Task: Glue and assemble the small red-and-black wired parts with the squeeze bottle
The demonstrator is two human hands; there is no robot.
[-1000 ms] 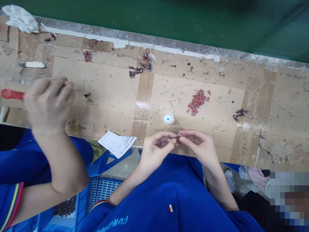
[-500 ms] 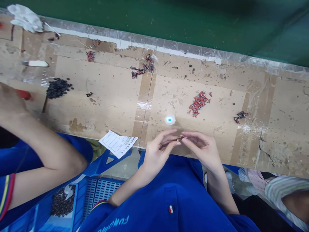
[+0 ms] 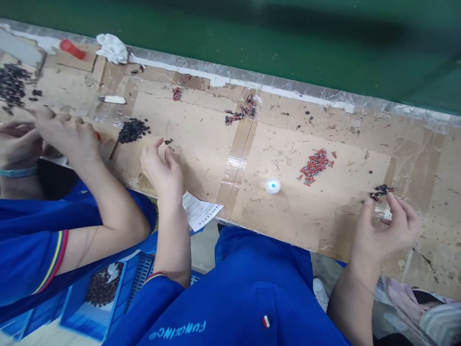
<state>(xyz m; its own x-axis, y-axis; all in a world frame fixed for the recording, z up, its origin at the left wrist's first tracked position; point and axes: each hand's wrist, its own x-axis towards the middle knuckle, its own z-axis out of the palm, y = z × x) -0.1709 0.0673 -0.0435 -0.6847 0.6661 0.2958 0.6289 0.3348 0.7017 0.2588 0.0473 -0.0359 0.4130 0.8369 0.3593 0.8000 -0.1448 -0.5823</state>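
Note:
My left hand is over the left part of the table, fingers apart, with nothing visible in it. It is nearest to a heap of small black discs and a single dark part. Far to the right, my right hand reaches to a little pile of black-and-red parts. Its thumb and fingers are spread at the pile's near edge, touching or almost touching it. Between my hands lie a heap of small red parts and a small round white container with a blue centre.
A co-worker's hands work at the left, with an arm close to mine. Black-and-red parts lie near the back. A printed paper slip sits at the front edge. A white-handled tool and a white cloth lie back left.
My hands were together at the front, fingering a small part. They have moved apart, left hand towards the black discs, right hand to the right-hand pile. The view has shifted left.

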